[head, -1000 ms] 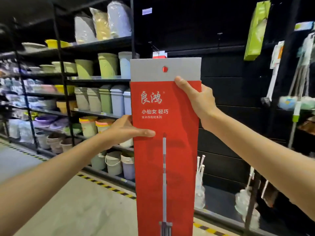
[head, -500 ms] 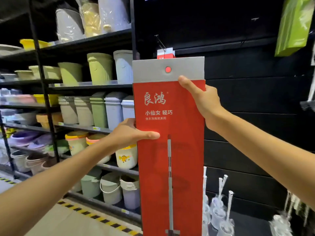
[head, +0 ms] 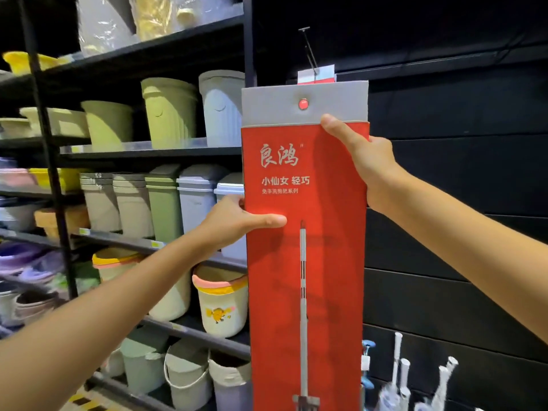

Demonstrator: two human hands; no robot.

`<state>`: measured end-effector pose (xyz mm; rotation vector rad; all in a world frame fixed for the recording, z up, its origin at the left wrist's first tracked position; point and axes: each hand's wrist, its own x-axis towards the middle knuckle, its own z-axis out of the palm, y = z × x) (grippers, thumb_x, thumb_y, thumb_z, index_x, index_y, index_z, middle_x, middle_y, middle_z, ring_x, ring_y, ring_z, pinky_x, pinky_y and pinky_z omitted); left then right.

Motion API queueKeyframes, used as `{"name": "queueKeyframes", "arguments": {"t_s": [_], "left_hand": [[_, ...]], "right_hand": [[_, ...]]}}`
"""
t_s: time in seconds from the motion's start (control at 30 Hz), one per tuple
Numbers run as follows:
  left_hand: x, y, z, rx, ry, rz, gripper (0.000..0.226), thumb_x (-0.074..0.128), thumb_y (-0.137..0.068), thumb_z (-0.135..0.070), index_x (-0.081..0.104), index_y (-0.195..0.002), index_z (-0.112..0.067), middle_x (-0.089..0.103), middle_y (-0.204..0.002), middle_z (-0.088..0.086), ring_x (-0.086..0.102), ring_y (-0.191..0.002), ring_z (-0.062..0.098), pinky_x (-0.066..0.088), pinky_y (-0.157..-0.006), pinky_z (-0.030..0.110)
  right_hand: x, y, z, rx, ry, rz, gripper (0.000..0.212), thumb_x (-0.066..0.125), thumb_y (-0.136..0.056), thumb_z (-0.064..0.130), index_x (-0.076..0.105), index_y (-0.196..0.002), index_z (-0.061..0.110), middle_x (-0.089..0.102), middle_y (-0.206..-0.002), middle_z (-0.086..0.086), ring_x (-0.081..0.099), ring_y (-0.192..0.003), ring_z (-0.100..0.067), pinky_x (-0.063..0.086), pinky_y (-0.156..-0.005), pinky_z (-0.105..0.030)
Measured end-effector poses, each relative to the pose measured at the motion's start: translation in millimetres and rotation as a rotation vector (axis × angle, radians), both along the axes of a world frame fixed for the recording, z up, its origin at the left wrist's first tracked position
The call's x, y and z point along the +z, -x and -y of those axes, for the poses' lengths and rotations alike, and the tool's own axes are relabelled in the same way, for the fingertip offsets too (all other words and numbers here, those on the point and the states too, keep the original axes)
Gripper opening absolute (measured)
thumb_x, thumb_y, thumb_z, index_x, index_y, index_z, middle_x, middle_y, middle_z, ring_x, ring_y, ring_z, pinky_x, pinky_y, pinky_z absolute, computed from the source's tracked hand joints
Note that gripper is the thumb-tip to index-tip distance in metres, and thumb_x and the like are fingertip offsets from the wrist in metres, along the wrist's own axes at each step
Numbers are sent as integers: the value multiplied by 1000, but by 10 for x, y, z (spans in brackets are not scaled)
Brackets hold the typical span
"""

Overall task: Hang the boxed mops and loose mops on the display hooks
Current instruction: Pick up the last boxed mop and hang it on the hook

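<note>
Both hands hold one tall red boxed mop (head: 305, 277) upright in front of a black slatted wall (head: 459, 173). The left hand (head: 234, 222) takes the box's left edge, thumb laid flat across the red front and fingers tucked behind, so its grip is closed round the box. The right hand (head: 367, 164) sits higher on the right edge, thumb pressed on the front just under the grey top flap (head: 272, 108), fingers wrapped behind; this grip too clamps the box. A round hole (head: 303, 104) showing red is centred in the flap. Just above the box's top edge a red-and-white price tag (head: 315, 75) hangs at the front end of a thin display hook (head: 308, 50) jutting from the wall; the hole lies below that tag. Pale brush-style characters on the box read 良鸿, then 小仙女 轻巧, then smaller 免手洗拖把系列, above a printed mop handle running down the middle. To the left, dark shelving (head: 148, 151) carries green, grey and white bins (head: 169, 111), and lower down pails (head: 221, 301) with pink-and-yellow rims, one bearing a cartoon picture.
</note>
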<state>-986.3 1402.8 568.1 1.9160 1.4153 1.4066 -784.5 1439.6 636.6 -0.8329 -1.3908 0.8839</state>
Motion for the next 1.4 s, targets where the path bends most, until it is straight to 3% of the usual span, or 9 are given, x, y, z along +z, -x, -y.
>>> {"name": "queueKeyframes", "arguments": {"t_s": [0.23, 0.43, 0.53, 0.67, 0.73, 0.87, 1.0, 1.27, 1.4], "left_hand": [[241, 351, -1296, -82, -28, 48, 34, 84, -47, -47, 72, -78, -36, 74, -83, -21, 69, -86, -1, 49, -82, 22], [493, 628, -2244, -179, -52, 66, 37, 89, -52, -42, 71, -83, -33, 74, -86, -18, 70, -85, 0, 50, -79, 21], [610, 723, -2711, -242, -62, 86, 34, 75, -56, -39, 68, -88, -29, 74, -81, -19, 70, -80, 0, 51, -73, 20], [824, 770, -3265, -290, -83, 121, 17, 72, -71, -32, 65, -86, -28, 73, -73, -20, 69, -69, -3, 52, -59, 13], [933, 770, -3535, -293, -68, 170, 19, 72, -72, -36, 64, -87, -27, 74, -76, -15, 70, -71, 1, 54, -65, 20], [1169, 754, -4013, -292, -35, 236, 59, 80, -51, -51, 67, -100, -22, 74, -99, -3, 70, -92, 15, 53, -89, 34], [1410, 709, -4411, -304, -59, 245, 57, 74, -48, -51, 69, -95, -19, 75, -93, -2, 71, -88, 15, 55, -80, 27], [1802, 659, -5012, -325, -40, 303, 71, 82, -41, -45, 71, -103, -14, 74, -104, 5, 69, -101, 22, 52, -95, 37], [1999, 654, -5186, -322, -60, 332, 63, 79, -45, -44, 71, -101, -16, 75, -98, 2, 71, -84, 14, 55, -67, 24]], "right_hand": [[228, 348, -1129, -44, -13, -14, 93, 74, -31, 75, 68, -103, 16, 74, -97, -2, 71, -87, -24, 56, -85, -45], [530, 634, -1942, -110, -28, -26, 98, 75, -28, 77, 66, -106, 19, 72, -103, -1, 71, -90, -23, 56, -84, -42], [677, 756, -2290, -137, -38, -40, 100, 76, -26, 74, 64, -109, 18, 72, -103, -1, 71, -89, -24, 56, -84, -42], [901, 856, -2674, -178, -70, -62, 92, 81, -45, 67, 52, -113, 12, 69, -101, -3, 70, -87, -23, 56, -83, -43], [1033, 881, -2884, -203, -92, -78, 81, 80, -58, 60, 41, -112, 14, 65, -100, -3, 68, -86, -21, 56, -80, -42], [1317, 927, -3261, -214, -108, -93, 73, 79, -66, 54, 39, -110, 12, 63, -91, -2, 67, -75, -18, 54, -60, -33], [1555, 900, -3708, -219, -135, -89, 83, 82, -59, 56, 53, -124, 14, 71, -99, -4, 72, -74, -19, 55, -53, -28], [1973, 808, -4394, -166, -194, -64, 101, 85, -35, 59, 59, -122, 15, 75, -97, -7, 74, -71, -25, 58, -55, -40], [2215, 785, -4667, -160, -187, -56, 120, 85, -20, 62, 55, -127, 19, 73, -104, -6, 74, -76, -27, 59, -68, -47]]}}
